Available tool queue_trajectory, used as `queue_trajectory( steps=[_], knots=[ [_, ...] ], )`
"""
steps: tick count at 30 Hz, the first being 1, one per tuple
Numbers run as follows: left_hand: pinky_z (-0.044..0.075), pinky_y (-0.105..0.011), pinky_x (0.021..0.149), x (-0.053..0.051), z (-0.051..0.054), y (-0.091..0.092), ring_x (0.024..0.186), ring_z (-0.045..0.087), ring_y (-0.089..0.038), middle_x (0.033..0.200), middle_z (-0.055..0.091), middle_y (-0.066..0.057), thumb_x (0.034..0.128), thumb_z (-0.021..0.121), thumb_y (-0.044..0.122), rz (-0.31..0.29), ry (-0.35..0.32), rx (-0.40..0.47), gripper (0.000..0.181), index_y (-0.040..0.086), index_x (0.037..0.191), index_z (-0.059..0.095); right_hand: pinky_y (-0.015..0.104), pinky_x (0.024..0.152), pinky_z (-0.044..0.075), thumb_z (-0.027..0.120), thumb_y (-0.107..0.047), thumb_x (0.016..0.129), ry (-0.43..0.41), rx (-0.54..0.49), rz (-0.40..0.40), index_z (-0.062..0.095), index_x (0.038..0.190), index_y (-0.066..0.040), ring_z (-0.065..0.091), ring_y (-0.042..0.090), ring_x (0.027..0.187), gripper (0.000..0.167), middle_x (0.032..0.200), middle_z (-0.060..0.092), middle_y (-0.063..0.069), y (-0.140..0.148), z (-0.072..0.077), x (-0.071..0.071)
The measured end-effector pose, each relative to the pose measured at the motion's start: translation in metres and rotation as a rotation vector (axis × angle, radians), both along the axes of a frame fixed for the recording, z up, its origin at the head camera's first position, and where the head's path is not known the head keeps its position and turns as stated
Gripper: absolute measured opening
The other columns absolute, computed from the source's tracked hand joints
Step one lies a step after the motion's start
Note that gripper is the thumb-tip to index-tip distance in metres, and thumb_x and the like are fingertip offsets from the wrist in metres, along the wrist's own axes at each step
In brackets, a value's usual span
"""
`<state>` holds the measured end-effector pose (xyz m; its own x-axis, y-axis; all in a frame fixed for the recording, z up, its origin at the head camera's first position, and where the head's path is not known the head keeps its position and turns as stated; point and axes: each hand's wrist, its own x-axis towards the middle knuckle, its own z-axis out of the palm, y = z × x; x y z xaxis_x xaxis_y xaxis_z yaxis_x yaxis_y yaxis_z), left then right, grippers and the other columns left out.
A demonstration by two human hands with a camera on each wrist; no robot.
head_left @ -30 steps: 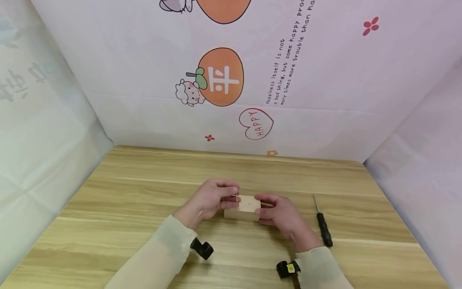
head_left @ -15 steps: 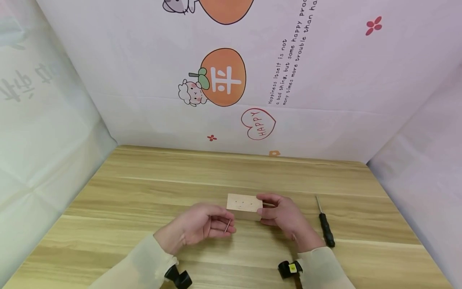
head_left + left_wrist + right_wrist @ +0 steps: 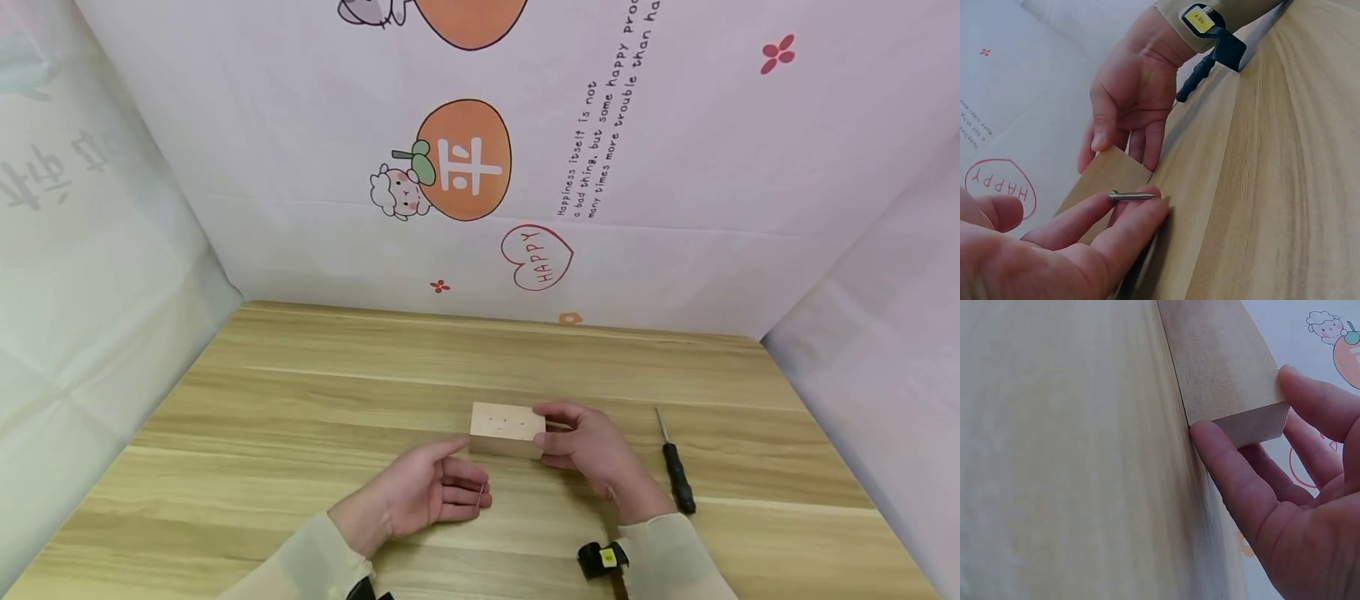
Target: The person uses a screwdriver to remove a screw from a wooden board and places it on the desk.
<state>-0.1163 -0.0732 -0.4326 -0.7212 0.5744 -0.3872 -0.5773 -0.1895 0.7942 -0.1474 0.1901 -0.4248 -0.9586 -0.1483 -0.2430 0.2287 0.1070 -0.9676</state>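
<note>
A pale wooden block (image 3: 507, 447) with several small holes in its top lies on the table. My right hand (image 3: 592, 446) grips the block's right end between thumb and fingers, as the right wrist view confirms. In front of the block's left end my left hand (image 3: 420, 492) is turned palm up, its fingers loosely extended. Across its fingertips lies a small pointed metal fastener (image 3: 1134, 196) with a wider head, a nail or a screw; whether it is threaded I cannot tell. The left thumb is apart from it.
To the right of my right hand a screwdriver (image 3: 678, 479) with a black handle lies on the wood-grain table (image 3: 300, 400). A white printed cloth (image 3: 645, 267) rises behind the table's back edge, and pale sheets flank both sides.
My left hand has left the block's top, drawn back toward me and turned palm up; its pinch on the fastener has loosened. The right hand still grips the block.
</note>
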Motion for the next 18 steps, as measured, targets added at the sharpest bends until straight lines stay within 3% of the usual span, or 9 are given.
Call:
queue_trajectory(
  steps=[9, 18],
  knots=[
    [0.048, -0.048, 0.097, 0.003, 0.004, -0.006, 0.109, 0.061, -0.038, 0.116, 0.063, -0.029, 0.1064, 0.039, 0.039, 0.020, 0.039, -0.023, 0.064, -0.022, 0.119, 0.054, 0.045, 0.083, 0.056, 0.073, -0.001, 0.090, 0.003, -0.011, 0.008, 0.061, 0.135, -0.001, 0.063, 0.029, 0.105, 0.047, 0.136, 0.053, 0.021, 0.002, -0.003, -0.001],
    [0.047, -0.049, 0.098, 0.001, 0.016, -0.008, 0.108, 0.061, -0.034, 0.119, 0.060, -0.027, 0.1069, 0.038, 0.041, -0.012, 0.152, -0.139, 0.065, -0.021, 0.121, 0.053, 0.045, 0.083, 0.056, 0.073, 0.000, 0.089, 0.000, -0.019, 0.007, 0.060, 0.135, -0.001, 0.063, 0.030, 0.105, 0.047, 0.136, 0.053, 0.020, 0.003, -0.003, 0.000]
  ],
)
